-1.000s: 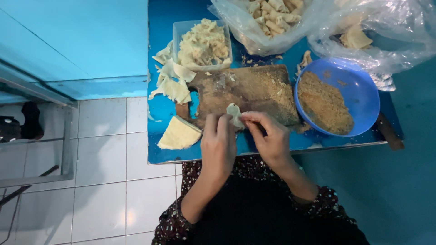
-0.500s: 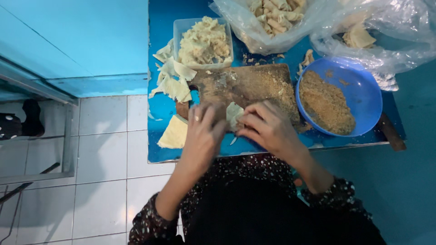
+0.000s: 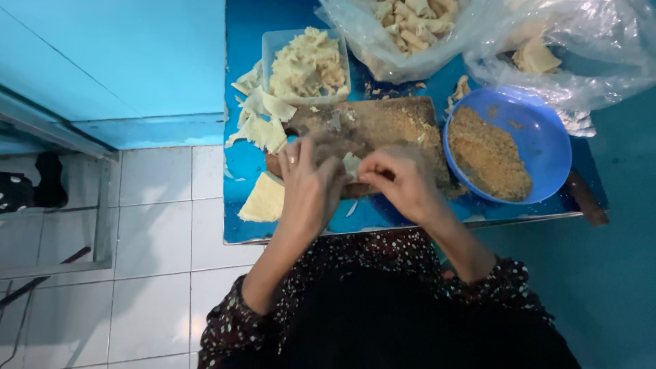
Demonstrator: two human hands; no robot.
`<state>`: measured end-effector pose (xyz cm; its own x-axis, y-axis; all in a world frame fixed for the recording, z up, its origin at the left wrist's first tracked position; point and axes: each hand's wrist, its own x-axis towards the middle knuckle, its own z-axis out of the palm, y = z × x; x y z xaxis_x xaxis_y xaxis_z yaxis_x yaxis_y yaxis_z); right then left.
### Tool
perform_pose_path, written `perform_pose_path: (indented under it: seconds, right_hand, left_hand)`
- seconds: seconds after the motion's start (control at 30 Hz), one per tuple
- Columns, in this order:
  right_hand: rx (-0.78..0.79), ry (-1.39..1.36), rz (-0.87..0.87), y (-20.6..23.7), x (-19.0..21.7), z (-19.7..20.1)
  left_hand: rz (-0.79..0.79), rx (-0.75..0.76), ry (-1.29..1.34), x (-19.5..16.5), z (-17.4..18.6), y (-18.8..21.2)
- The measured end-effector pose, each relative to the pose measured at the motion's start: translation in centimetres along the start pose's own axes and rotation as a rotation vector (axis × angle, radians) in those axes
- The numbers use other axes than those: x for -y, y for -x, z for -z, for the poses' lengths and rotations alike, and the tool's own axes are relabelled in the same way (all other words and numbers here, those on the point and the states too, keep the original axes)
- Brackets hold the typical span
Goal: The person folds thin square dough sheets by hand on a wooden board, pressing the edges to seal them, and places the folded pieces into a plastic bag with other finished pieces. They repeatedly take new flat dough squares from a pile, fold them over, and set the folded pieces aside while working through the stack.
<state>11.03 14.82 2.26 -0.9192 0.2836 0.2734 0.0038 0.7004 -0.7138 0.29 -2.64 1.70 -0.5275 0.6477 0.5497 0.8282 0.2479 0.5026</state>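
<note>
Over the wooden board [image 3: 383, 130] on the blue table [image 3: 239, 171], the 2 hands are meeting as before: left hand [image 3: 311, 184] and right hand [image 3: 400, 181] are pinching a pale wrapper [image 3: 351, 165] between curled fingers, now slightly farther up, beside the blue bowl [image 3: 540, 137].

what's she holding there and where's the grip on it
A small pale wrapper piece, pinched at its edges between the fingertips of the left hand and right hand.

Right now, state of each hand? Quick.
Left hand: fingers curled on the pale dough piece, over the wooden board.
Right hand: pinching the same dough piece from the other side.
</note>
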Motion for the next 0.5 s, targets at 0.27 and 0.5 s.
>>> perform_pose_path:
  seconds: [0.27,0.5]
  right_hand:
    - [-0.037,0.299,0.333,0.4,0.6,0.7]
    - [-0.022,0.19,0.167,0.1,0.7,0.7]
  left_hand:
    - [-0.152,0.056,-0.216,0.0,0.3,0.7]
    - [0.045,0.113,-0.127,-0.6,-0.6,0.6]
